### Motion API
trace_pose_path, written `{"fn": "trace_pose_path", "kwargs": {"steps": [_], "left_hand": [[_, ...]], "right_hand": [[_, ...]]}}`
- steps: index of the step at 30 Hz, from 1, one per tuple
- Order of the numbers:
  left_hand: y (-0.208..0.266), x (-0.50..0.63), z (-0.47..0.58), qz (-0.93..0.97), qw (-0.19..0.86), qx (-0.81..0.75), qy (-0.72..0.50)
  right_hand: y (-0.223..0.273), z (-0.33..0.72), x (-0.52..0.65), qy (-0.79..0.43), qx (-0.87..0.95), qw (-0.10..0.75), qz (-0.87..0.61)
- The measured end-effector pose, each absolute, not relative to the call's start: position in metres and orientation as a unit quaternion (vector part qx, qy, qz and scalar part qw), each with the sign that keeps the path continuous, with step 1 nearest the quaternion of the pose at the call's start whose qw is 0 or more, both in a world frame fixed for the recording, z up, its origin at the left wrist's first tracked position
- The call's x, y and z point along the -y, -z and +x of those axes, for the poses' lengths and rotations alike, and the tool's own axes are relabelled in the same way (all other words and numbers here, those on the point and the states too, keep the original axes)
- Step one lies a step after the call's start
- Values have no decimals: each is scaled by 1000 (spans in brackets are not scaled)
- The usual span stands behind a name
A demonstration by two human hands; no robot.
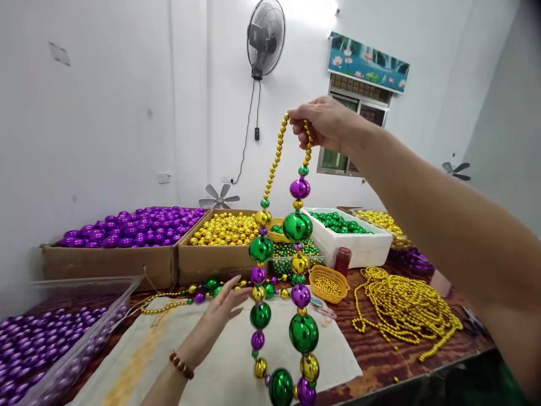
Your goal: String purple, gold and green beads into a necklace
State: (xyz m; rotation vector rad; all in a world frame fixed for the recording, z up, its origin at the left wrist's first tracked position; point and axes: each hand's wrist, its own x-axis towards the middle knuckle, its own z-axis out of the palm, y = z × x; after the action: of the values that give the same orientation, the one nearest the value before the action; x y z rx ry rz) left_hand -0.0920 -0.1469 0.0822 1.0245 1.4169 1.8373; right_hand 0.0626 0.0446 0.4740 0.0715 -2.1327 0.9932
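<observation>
From my raised right hand point(323, 121) hangs a bead necklace point(297, 226) in a long loop. Its thin gold strand is pinched between the fingers, and large green, purple and gold beads run down both sides to the bottom of the view. My left hand point(226, 301), with a brown bead bracelet point(181, 365) on its wrist, is beside the lower left side of the loop. Its fingers are spread and hold nothing; whether the fingertips touch the beads I cannot tell. Behind it, a second bead strand point(164, 306) lies across the white cloth point(220, 349) on the table.
Cardboard boxes of purple beads point(135, 228) and gold beads point(224, 230) line the back. A white foam box point(366, 251) holds green beads. Right of a yellow basket point(328, 283) lie a heap of gold bead strands point(406, 310) and scissors point(473, 322). A clear tray point(97, 316) stands left.
</observation>
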Motion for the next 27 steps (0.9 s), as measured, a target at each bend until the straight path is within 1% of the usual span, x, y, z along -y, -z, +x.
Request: {"fn": "trace_pose_path", "kwargs": {"steps": [2, 5, 8, 11, 14, 16, 19, 23, 27], "left_hand": [[-31, 143, -90, 321, 336, -521, -716], [34, 125, -82, 192, 379, -491, -761], [72, 96, -68, 83, 445, -463, -762], [76, 68, -46, 30, 511, -411, -754], [58, 48, -20, 16, 573, -336, -747], [43, 38, -6, 11, 586, -300, -752], [28, 27, 8, 12, 558, -303, -772], [37, 26, 9, 34, 535, -376, -755], [61, 46, -2, 77, 479, -457, -746]], "right_hand": [[-485, 71, -47, -393, 823, 410, 15], [-497, 82, -52, -449, 790, 414, 49], [-500, 90, -57, -502, 760, 401, 99], [-495, 94, -62, -517, 738, 416, 121], [-488, 95, -67, -507, 726, 452, 108], [-483, 97, -71, -501, 717, 478, 83], [-474, 101, -79, -517, 703, 485, 63], [-461, 107, -100, -544, 702, 459, 31], [-450, 120, -139, -541, 665, 514, -6]]}}
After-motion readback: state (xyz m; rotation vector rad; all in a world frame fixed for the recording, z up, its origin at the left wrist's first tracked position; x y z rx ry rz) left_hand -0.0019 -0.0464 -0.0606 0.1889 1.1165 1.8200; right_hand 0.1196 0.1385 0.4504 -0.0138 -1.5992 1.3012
